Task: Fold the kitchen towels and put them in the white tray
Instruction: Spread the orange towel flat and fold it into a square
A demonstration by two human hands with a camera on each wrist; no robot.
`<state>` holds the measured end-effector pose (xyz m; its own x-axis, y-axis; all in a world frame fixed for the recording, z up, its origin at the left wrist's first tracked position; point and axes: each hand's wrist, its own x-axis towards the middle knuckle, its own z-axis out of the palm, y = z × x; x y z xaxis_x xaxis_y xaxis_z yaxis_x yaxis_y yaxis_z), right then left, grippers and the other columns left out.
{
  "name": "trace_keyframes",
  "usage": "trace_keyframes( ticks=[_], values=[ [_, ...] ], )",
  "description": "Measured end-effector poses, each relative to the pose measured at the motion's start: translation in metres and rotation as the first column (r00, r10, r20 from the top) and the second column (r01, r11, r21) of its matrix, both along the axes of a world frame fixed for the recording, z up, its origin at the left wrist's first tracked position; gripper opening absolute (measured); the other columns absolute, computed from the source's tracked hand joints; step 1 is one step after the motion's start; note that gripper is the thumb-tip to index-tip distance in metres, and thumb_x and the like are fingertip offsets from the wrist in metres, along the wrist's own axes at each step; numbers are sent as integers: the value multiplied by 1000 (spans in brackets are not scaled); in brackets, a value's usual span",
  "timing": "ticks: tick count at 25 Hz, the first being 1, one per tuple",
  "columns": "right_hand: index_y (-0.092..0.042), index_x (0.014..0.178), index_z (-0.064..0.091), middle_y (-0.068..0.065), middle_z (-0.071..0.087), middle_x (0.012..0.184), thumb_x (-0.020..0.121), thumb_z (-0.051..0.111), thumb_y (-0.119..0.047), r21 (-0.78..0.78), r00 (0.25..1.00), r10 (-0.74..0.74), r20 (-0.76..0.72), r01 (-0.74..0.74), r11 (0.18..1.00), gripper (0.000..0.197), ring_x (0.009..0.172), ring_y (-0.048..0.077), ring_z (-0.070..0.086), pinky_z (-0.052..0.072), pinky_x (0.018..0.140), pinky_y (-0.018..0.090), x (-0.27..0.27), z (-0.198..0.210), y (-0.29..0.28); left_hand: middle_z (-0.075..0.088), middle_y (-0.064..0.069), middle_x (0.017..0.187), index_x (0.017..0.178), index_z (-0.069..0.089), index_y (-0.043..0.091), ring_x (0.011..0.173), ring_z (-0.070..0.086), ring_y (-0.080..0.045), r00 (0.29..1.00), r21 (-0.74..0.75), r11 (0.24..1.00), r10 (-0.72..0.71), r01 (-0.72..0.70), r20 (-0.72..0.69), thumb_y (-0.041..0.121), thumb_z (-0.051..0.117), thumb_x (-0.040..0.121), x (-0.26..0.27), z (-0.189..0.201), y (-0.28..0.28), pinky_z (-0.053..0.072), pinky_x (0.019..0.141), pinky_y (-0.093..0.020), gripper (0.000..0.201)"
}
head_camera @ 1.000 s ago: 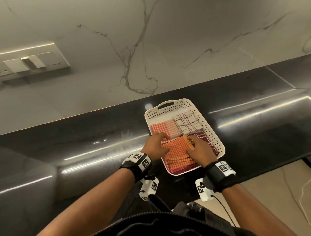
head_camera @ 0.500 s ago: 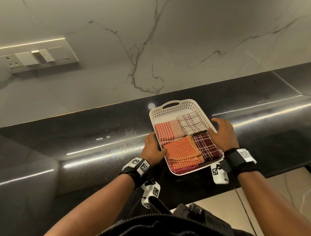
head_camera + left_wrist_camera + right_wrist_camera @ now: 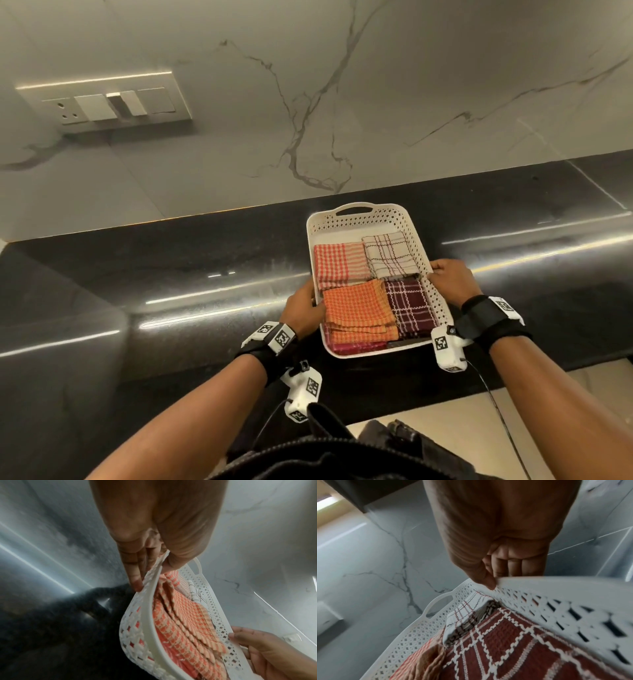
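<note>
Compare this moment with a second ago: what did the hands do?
Both hands left the orange towel and moved outward. The left hand now grips the white tray by its left rim, the right hand by its right rim. All four folded towels lie as before.

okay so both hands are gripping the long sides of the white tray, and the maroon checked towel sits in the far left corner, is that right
Not quite. Both hands do grip the white tray by its long sides, left hand and right hand, but the head view shows the maroon checked towel in the near right corner, beside the orange towel.
</note>
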<state>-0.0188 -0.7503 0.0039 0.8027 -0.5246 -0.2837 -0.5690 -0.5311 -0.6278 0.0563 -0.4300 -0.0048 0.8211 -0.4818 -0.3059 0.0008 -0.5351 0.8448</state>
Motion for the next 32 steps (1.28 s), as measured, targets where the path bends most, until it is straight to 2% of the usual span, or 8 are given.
trace_keyframes(
  ticks=[4,7,11,15,21,24,29,32],
  values=[
    [-20,94,73,-2,76,87,82,74,-19,139,997,33,74,-43,989,12,83,13,71,57,80,33,31,14,57,74,10,108,111,63,48,101,70,-12,985,-79,982,169,-170,-24,53,67,63,15,13,68,57,93,-45,48],
    [-20,95,70,2,77,86,80,76,-20,272,987,103,122,-133,953,16,83,19,74,62,75,42,64,22,123,77,5,102,101,67,47,99,72,-15,953,-116,946,300,-303,-49,32,64,65,30,24,141,58,91,-47,39],
    [-17,92,65,10,74,91,72,74,-26,321,961,212,178,-260,911,24,85,26,74,62,66,51,106,22,230,77,5,105,106,69,48,103,72,-19,920,-79,917,392,-392,-8,26,67,67,64,8,268,55,96,-54,44],
    [-6,98,62,15,69,97,81,74,-16,359,941,275,198,-331,873,23,82,26,71,59,54,37,143,19,349,77,-2,106,109,68,35,102,73,-25,850,-87,846,527,-527,-21,7,63,77,73,27,376,56,93,-55,42],
    [-6,98,59,18,70,103,85,72,-9,491,960,250,125,-278,825,18,89,31,73,62,68,52,188,-8,522,76,10,99,97,68,48,95,73,-15,804,1,805,593,-594,43,28,62,73,95,27,538,59,87,-48,31],
    [-4,99,58,21,70,103,87,70,-7,503,973,207,99,-228,834,17,82,29,72,62,65,47,196,-17,577,76,10,103,102,66,48,96,72,-17,810,56,808,585,-586,44,38,63,69,109,24,582,58,88,-48,35],
    [-7,101,59,14,71,103,88,71,-10,491,980,182,80,-198,848,18,90,30,73,62,71,52,197,-23,609,75,3,107,118,67,34,96,71,-19,840,76,836,541,-543,44,50,68,65,127,5,610,58,88,-49,56],
    [-7,108,59,15,71,108,90,68,-12,502,971,230,70,-234,833,21,92,27,73,62,75,50,199,-23,613,68,-5,129,129,58,35,114,66,-25,828,87,824,556,-560,75,31,63,81,126,-2,617,53,99,-50,48]
  ],
)
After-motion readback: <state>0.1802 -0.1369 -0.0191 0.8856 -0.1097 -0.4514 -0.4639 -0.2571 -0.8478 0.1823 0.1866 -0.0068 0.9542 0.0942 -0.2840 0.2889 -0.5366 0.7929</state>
